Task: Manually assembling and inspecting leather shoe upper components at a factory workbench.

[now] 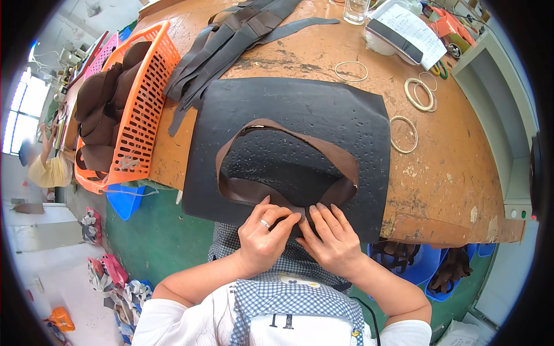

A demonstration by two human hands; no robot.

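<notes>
One looped, flat brown strip [332, 154] rests on one black, pitted, roughly rectangular mat [203, 153]. Two hands, the left hand [262, 237] and right hand [336, 241], nearly meet, fingers gripping the loop's near side. Left of the mat stands one perforated orange plastic basket [134, 164].

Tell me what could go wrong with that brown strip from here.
The left hand and right hand meet on the brown strip; if either slips, the part under the fingertips might shift. The loop's far side is unheld, so it could twist or flop. The black mat seems to jut past the edge of the table; pressing there might bend it.
</notes>
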